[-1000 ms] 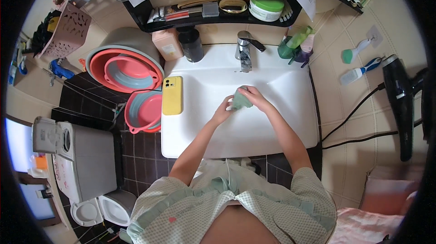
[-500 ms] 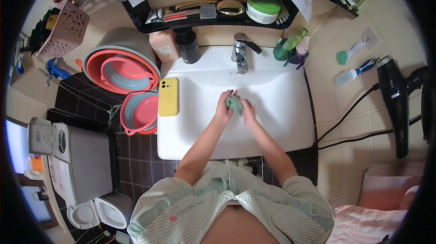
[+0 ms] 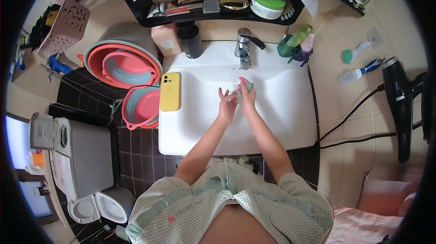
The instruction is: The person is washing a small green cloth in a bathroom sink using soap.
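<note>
Over the white sink basin (image 3: 200, 130), my right hand (image 3: 248, 101) is closed on a small crumpled green cloth (image 3: 239, 98). Part of the cloth sticks out between the fingers; the rest is hidden in the palm. Close beside it on the left, my left hand (image 3: 228, 106) has its fingers apart, with the thumb side near the cloth. Whether that thumb touches the cloth I cannot tell. Beyond both hands stands the chrome faucet (image 3: 244, 53) with a black lever; no running water shows.
A yellow phone (image 3: 170, 92) lies on the sink's left rim. A pink bottle (image 3: 166, 41) and a dark pump bottle (image 3: 190, 41) stand behind it. Toothbrush cups (image 3: 290, 46) occupy the back right corner. A black shelf (image 3: 200, 20) overhangs the back. A hair dryer (image 3: 398, 107) hangs at right.
My left hand has come off the cloth and its fingers have spread. The right hand has turned and moved slightly away from me, now gripping the cloth alone.
</note>
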Available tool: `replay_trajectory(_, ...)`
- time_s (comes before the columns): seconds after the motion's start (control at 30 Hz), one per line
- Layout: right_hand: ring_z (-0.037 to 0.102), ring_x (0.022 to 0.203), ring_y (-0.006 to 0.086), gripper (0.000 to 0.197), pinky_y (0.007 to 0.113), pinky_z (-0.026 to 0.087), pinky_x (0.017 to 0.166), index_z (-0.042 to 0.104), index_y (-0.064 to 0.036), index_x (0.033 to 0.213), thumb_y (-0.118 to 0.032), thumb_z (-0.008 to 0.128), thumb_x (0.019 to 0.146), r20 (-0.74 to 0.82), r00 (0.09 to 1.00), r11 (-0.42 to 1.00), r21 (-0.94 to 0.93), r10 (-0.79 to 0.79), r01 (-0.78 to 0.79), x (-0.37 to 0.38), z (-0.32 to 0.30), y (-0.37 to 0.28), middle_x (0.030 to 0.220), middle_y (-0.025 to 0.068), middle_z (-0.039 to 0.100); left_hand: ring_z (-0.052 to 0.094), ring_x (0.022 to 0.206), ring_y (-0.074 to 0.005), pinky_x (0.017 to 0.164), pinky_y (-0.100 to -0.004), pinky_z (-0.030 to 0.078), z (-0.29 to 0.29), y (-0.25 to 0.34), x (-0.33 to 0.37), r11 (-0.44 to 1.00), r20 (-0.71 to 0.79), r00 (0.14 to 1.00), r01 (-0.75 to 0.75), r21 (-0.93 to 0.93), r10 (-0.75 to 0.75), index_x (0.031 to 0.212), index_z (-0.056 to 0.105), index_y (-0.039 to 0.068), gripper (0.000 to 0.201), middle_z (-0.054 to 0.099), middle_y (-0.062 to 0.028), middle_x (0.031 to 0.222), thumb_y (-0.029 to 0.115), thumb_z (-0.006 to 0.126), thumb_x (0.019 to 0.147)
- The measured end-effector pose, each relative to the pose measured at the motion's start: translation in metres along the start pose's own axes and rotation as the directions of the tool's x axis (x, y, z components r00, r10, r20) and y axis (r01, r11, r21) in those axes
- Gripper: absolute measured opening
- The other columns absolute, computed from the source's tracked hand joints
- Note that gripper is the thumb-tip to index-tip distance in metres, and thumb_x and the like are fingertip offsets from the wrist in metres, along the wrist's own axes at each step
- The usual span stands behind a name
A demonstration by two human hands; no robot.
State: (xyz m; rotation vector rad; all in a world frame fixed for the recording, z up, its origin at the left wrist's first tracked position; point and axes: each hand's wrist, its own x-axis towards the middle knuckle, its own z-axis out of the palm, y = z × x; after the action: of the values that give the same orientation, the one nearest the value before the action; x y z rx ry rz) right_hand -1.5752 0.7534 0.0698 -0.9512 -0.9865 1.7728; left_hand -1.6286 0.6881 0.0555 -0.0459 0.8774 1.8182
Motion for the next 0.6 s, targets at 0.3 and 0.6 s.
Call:
replay_trajectory(0.3,0.029,0.038,0.0088,0.041,0.024,0.022,0.036,0.032,-0.0124,0.052,-0.038,0.047,0.081,-0.108,0.951,0.956,0.077,0.291,-0.283,0.006,0.003,0.001,0.046,-0.0025,0.033,0.049,0.086,-0.0156,0.073,-0.0317,0.038,-0.011,-0.005,0.01,0.962,0.133,0.952,0.27,0.05,-0.275,0.104,0.043,0.012,0.033,0.052,-0.0051,0.099,0.035,0.034,0.083)
replay_trajectory(0.6,0.037,0.045,0.0102,0.031,0.025,0.029,0.041,0.037,-0.0135,0.06,-0.035,0.046,0.081,0.2,0.883,0.891,0.075,0.426,-0.447,0.015,-0.025,-0.006,0.053,-0.0032,0.035,0.044,0.054,-0.0121,0.051,-0.0274,0.036,-0.03,-0.016,0.014,0.468,0.138,0.985,-0.075,0.88,-0.102,0.074,0.047,0.008,0.037,0.046,-0.0008,0.061,0.041,0.033,0.085)
